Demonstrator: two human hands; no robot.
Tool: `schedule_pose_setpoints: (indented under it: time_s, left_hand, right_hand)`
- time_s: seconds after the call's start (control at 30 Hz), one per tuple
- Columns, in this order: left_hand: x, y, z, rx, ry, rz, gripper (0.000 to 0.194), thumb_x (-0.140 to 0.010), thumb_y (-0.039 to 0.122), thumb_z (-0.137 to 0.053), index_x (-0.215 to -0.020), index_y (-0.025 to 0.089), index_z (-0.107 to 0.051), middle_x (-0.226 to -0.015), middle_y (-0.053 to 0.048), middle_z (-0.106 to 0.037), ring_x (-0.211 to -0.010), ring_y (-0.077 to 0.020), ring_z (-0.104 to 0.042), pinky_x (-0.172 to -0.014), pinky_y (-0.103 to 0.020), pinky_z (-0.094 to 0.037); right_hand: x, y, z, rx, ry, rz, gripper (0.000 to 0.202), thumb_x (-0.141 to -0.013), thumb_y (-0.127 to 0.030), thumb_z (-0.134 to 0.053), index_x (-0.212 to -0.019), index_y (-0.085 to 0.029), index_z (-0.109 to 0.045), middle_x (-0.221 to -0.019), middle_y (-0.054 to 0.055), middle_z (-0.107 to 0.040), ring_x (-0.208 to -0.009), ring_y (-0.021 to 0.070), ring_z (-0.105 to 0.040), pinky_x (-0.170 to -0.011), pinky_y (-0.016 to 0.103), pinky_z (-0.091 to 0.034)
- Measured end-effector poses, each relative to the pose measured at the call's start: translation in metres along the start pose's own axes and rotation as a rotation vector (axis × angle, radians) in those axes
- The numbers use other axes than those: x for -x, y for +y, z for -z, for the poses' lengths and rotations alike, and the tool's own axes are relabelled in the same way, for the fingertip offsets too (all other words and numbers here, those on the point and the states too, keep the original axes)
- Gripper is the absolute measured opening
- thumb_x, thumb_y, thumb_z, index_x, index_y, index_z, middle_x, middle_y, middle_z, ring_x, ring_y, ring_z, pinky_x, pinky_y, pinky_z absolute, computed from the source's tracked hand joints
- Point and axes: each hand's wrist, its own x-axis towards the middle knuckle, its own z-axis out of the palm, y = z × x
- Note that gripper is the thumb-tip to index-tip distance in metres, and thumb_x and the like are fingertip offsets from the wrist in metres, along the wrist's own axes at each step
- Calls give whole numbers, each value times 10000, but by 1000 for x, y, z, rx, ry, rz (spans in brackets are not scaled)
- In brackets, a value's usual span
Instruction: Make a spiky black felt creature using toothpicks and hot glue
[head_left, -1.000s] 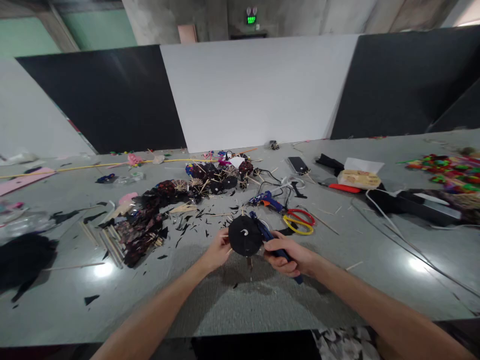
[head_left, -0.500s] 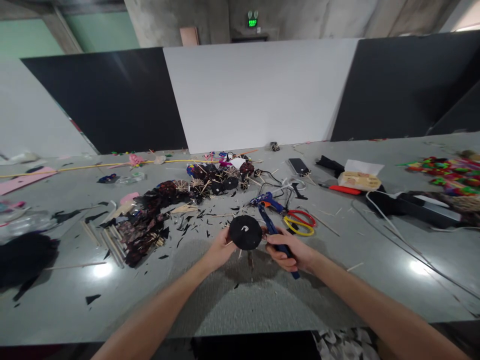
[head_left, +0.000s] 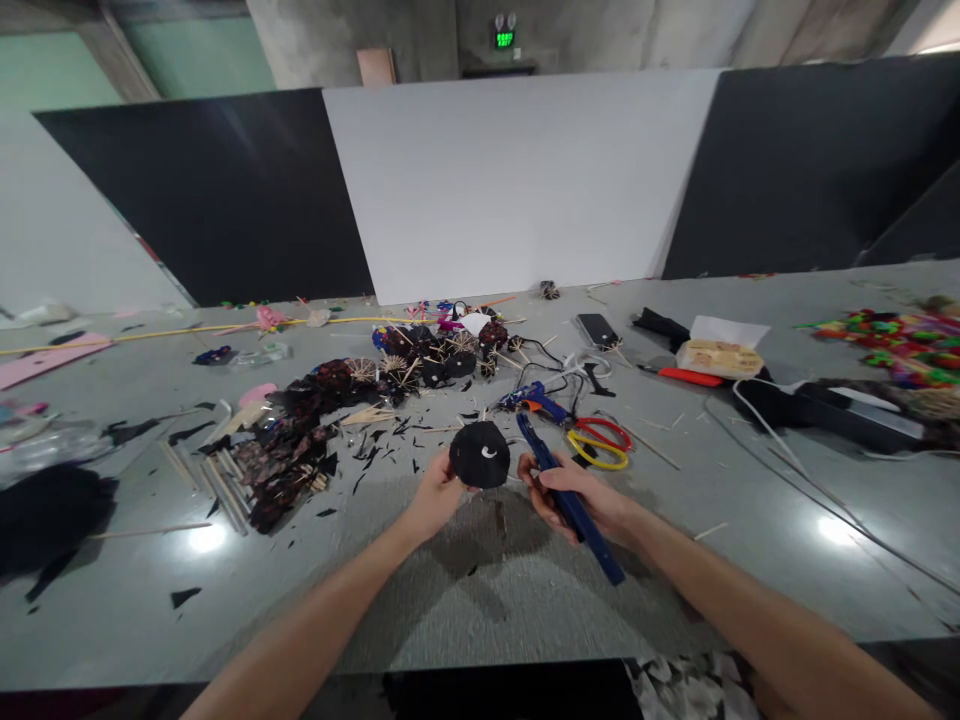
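My left hand [head_left: 436, 497] is closed on the near-left rim of a round black disc [head_left: 474, 458] with a small pale, curved mark on top. The disc is held above the table, tilted slightly. In my right hand [head_left: 562, 492] lies a long dark blue tool [head_left: 589, 532], shaped like a stapler, with my fingers wrapped round its middle. The tool slants from upper left to lower right, and its tip stands apart from the disc. Beyond it lie a blue glue gun [head_left: 546, 404] with an orange trigger and scissors [head_left: 598, 450] with red and yellow handles.
Dark crumpled fabric pieces [head_left: 289, 465] and wooden sticks [head_left: 225, 490] lie to the left, among black scraps. Behind is a heap of stick-and-disc pieces [head_left: 431, 355]. A phone [head_left: 598, 330], a red-handled knife [head_left: 690, 377] and a tissue pack [head_left: 718, 356] lie right, near trailing cables [head_left: 810, 490].
The disc has shifted slightly left and up in my left hand, away from the tool. My right hand has turned, so the blue tool's rear end reaches farther down and right.
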Motion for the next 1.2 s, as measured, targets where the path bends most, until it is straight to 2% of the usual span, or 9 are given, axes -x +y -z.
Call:
schedule_pose_setpoints:
  time_s: [0.13,0.27,0.37,0.47,0.57,0.73,0.9,1.03,1.2]
  left_hand:
    - [1,-3,1,8,24,-16,386,-702,475,-880,-824,155,-702,-699,5,-650,-605,-115,-528,-579,-223,-467]
    - [1,-11,3,14,13,-64,415,-745,490,-871,-982,164,-772,-931,-65,-753,-809,-175,-646,-763,-276,-556]
    - [2,-15,5,17,-8,-67,432,-743,484,-881,-1019,165,-785,-1013,-82,-771,-915,-207,-673,-864,-308,-565]
    - [4,-14,5,40,-19,-31,460,-733,525,-881,-1000,161,-790,-971,-82,-770,-884,-204,-668,-832,-299,-568]
    - [5,-11,3,55,-17,-5,474,-717,557,-883,-961,161,-788,-894,-71,-755,-841,-195,-651,-788,-288,-563]
    - [6,-15,3,94,1,47,468,-699,538,-899,-926,149,-774,-749,-34,-695,-633,-131,-546,-611,-237,-485]
    - [5,-20,4,148,-8,74,448,-680,505,-921,-904,149,-767,-754,-33,-692,-639,-125,-546,-622,-236,-479]
    - [4,-11,0,299,69,103,468,-608,483,-963,-860,172,-720,-754,-6,-680,-632,-108,-545,-623,-235,-484]
    - [1,-1,-5,372,77,84,483,-577,480,-970,-769,184,-641,-656,34,-604,-592,-93,-495,-603,-235,-451]
  right_hand:
    - [-2,3,2,-35,-3,14,351,-865,-518,-645,-970,-223,-484,-563,-50,-593,-327,111,-477,-296,200,-443]
    - [-3,7,3,-44,52,-12,367,-855,-519,-672,-981,-225,-492,-582,-49,-602,-342,107,-473,-301,202,-449]
    - [-5,9,4,-30,109,-42,389,-844,-535,-693,-979,-227,-497,-596,-46,-614,-345,107,-476,-305,211,-457]
    - [-6,11,5,-23,121,-68,412,-816,-553,-710,-946,-223,-500,-584,-46,-606,-347,108,-482,-307,211,-461]
    - [-5,10,6,-30,42,-81,414,-810,-570,-690,-913,-218,-500,-566,-37,-599,-348,114,-480,-299,217,-457]
    - [-2,7,2,-49,40,-16,404,-828,-570,-663,-955,-225,-494,-546,-55,-573,-322,104,-431,-289,205,-430]
    - [-2,9,3,-37,21,-11,391,-828,-552,-673,-945,-225,-494,-568,-47,-583,-356,114,-468,-295,212,-449]
    - [-3,11,4,2,-9,14,401,-859,-556,-668,-986,-222,-486,-598,-35,-613,-355,115,-500,-307,209,-442]
    - [-3,15,0,84,95,42,464,-818,-513,-787,-1017,-215,-491,-652,-45,-599,-430,107,-540,-344,194,-452]
